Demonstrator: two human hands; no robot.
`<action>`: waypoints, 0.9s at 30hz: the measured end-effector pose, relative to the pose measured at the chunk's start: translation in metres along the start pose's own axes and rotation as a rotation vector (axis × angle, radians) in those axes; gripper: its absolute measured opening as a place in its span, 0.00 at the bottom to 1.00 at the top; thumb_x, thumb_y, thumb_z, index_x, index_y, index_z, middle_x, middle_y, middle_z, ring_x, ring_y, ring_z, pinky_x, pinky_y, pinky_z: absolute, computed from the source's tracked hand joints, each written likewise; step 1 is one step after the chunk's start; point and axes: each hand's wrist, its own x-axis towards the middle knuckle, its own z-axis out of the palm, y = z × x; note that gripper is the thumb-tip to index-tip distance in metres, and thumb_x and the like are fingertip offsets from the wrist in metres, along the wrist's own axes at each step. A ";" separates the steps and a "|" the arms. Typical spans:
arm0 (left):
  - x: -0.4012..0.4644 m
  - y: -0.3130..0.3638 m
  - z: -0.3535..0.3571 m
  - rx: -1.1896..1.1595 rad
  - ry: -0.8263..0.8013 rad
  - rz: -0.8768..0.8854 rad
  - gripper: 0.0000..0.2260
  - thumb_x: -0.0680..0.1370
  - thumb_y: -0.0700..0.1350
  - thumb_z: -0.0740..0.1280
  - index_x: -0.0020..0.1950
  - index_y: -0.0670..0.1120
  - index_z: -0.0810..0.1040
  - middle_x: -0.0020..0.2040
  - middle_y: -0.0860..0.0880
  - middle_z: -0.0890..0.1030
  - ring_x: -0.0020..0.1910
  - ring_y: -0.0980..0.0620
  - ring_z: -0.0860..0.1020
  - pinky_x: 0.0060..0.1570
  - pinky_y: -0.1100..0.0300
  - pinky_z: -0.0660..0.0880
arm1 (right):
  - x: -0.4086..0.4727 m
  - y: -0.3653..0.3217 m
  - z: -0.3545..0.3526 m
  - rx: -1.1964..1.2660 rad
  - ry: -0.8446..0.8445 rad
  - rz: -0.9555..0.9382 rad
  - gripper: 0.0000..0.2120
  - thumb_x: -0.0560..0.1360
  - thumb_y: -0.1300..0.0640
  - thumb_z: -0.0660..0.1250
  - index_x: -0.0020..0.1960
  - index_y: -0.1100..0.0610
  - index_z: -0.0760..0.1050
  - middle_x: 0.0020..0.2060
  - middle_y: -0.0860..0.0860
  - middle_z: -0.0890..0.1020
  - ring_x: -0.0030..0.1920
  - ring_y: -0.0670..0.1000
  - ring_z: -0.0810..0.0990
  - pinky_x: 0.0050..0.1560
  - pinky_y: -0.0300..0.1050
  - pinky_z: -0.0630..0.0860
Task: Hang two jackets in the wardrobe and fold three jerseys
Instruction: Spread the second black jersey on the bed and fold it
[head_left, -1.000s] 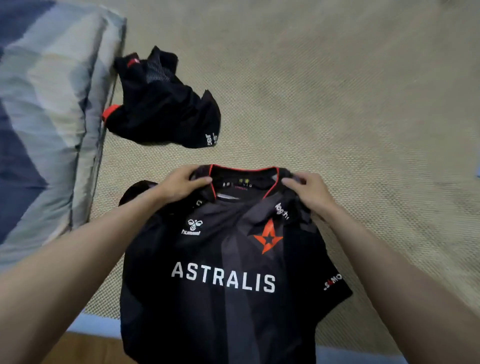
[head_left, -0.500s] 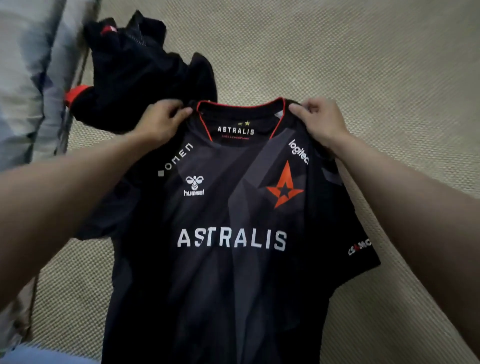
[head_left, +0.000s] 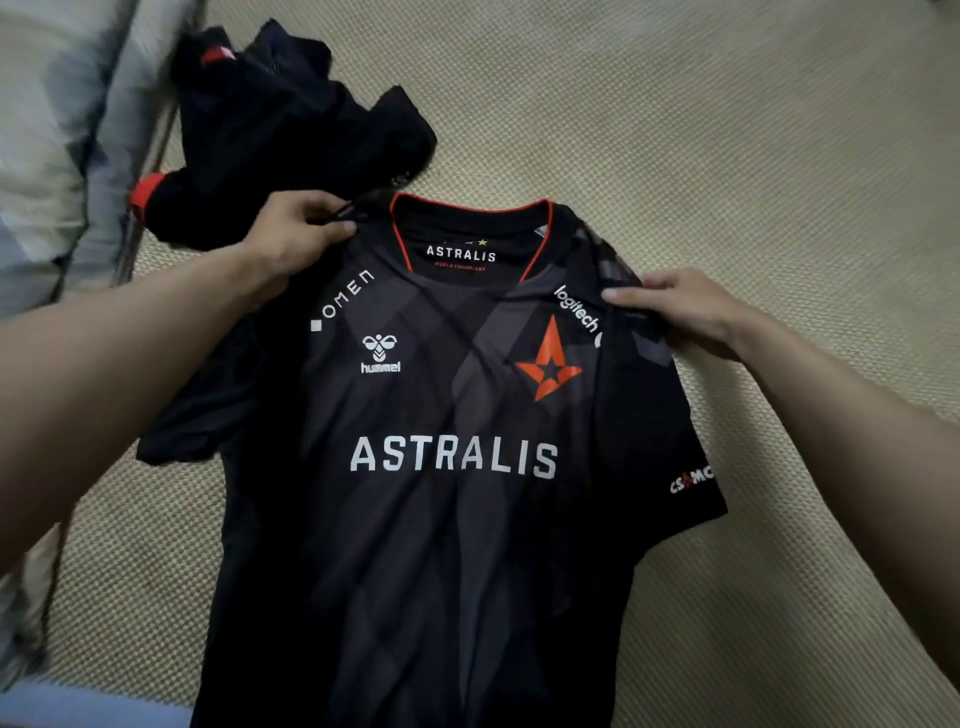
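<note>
A black jersey (head_left: 452, 525) with white ASTRALIS lettering, an orange star and a red-trimmed collar lies front up on the beige woven mat (head_left: 727, 156). My left hand (head_left: 296, 234) pinches its shoulder just left of the collar. My right hand (head_left: 685, 306) pinches the fabric of the other shoulder, out near the sleeve seam. A second black garment (head_left: 291, 130) with red trim lies crumpled beyond the jersey at the upper left, partly behind my left hand.
A blue-grey patterned pillow or bedding (head_left: 62, 156) runs along the left edge. The mat stretches bare to the right and far side. A pale blue strip (head_left: 93, 709) shows at the bottom left.
The jersey has been laid further forward and flatter on the mat. My right hand slid from beside the collar outward to the shoulder seam. The camera moved closer.
</note>
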 end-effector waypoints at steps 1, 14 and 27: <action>-0.002 0.000 -0.001 -0.030 0.033 -0.008 0.07 0.78 0.41 0.72 0.47 0.54 0.82 0.45 0.52 0.82 0.50 0.51 0.79 0.50 0.63 0.77 | -0.008 0.003 -0.005 -0.013 -0.062 0.042 0.20 0.71 0.44 0.78 0.53 0.60 0.84 0.46 0.51 0.88 0.43 0.48 0.85 0.43 0.40 0.80; -0.081 -0.058 -0.090 0.440 -0.224 -0.268 0.27 0.67 0.49 0.81 0.62 0.46 0.76 0.54 0.45 0.82 0.53 0.46 0.80 0.57 0.53 0.75 | -0.107 0.090 -0.012 0.030 0.207 0.211 0.17 0.74 0.50 0.77 0.54 0.62 0.84 0.41 0.56 0.87 0.36 0.50 0.85 0.34 0.42 0.81; -0.105 -0.131 -0.136 0.269 0.109 -0.299 0.08 0.77 0.41 0.73 0.54 0.43 0.80 0.33 0.52 0.84 0.24 0.63 0.78 0.22 0.73 0.72 | -0.137 0.102 0.020 -0.729 0.885 0.179 0.21 0.76 0.57 0.69 0.65 0.64 0.72 0.62 0.63 0.77 0.64 0.65 0.74 0.68 0.61 0.67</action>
